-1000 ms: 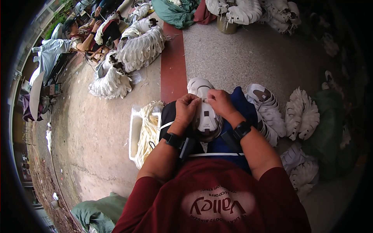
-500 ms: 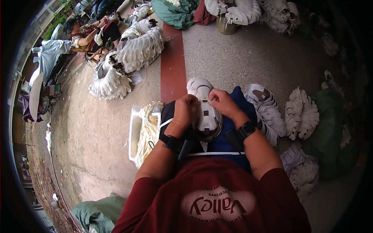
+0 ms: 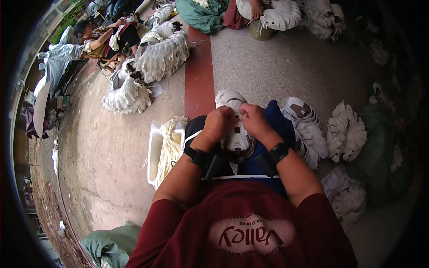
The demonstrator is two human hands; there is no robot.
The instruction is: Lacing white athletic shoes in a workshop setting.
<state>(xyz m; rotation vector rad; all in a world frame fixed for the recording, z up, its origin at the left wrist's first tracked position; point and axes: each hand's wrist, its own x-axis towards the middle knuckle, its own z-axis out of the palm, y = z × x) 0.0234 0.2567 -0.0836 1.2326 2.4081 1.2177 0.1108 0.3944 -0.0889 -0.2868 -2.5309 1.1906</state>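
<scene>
A white shoe [image 3: 238, 141] with dark slots down its middle rests on my lap, its rounded toe pointing away from me. My left hand [image 3: 219, 122] is closed over the left side of the shoe's middle, fingertips pinched together. Facing it, my right hand [image 3: 254, 120] is closed too, its thumb and finger pinched above the same part. The two sets of fingertips nearly meet. Whatever lies between them is too small to make out. On the floor to my left, a white foam box [image 3: 154, 156] holds a bundle of cream-white laces [image 3: 170, 138].
Stacked white shoe uppers [image 3: 308, 127] stand at my right, with another bundle [image 3: 346, 130] beyond. More bundles [image 3: 163, 54] lie far left near a seated person [image 3: 105, 40]. A co-worker's hand [image 3: 256, 9] shows at the top above a tin [image 3: 260, 31]. A green sack [image 3: 111, 243] sits lower left.
My left hand has moved right, over the shoe's middle and closer to my right hand. A co-worker's hand has come into view at the top.
</scene>
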